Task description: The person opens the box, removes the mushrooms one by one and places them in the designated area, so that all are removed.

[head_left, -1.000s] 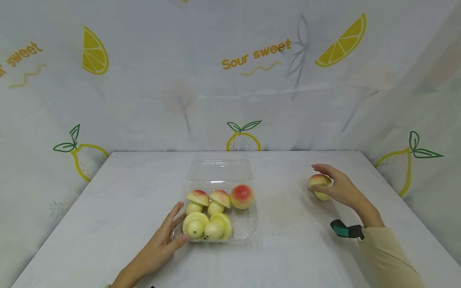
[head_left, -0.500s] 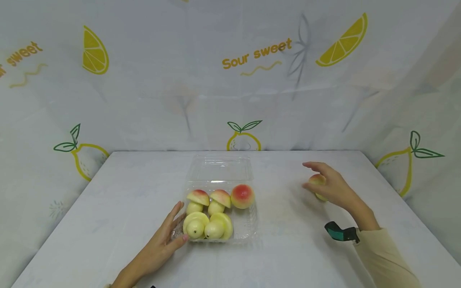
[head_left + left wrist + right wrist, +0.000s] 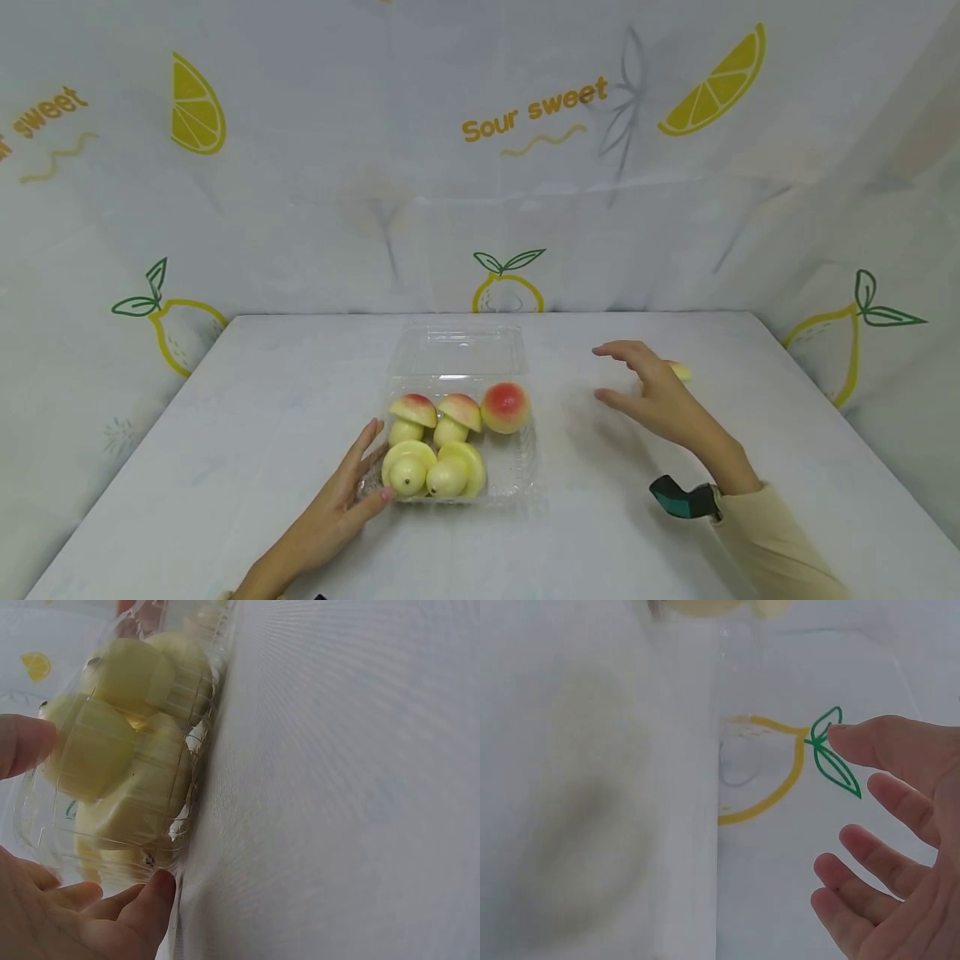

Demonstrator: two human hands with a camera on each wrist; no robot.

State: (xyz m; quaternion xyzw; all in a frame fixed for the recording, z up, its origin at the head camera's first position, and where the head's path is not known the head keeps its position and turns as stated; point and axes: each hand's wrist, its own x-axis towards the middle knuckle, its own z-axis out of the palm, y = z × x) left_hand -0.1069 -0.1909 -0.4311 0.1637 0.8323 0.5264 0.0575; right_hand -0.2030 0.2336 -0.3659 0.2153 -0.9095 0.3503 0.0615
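A clear plastic clamshell box (image 3: 517, 483) stands open, its lid (image 3: 459, 350) laid back. Several toy mushrooms sit inside: two with red-tinged caps, one at the left (image 3: 412, 408) and one in the middle (image 3: 459, 410), a round red-topped one (image 3: 506, 408) at back right, and two pale ones lying with stems forward (image 3: 407, 477). My left hand (image 3: 337, 500) rests at the box's front left corner, thumb at the front wall, fingers along the side. My right hand (image 3: 660, 400) hovers right of the box, fingers spread, holding nothing. Behind it another mushroom (image 3: 680, 371) is mostly hidden.
The white table (image 3: 585, 533) meets a lemon-printed cloth backdrop (image 3: 337, 167) at its far edge. A black and green strap (image 3: 682, 498) hangs by the right wrist, next to a beige sleeve (image 3: 772, 542).
My right hand has come away from the mushroom on the right and moved left toward the box. That mushroom stays on the table. My left hand has not moved.
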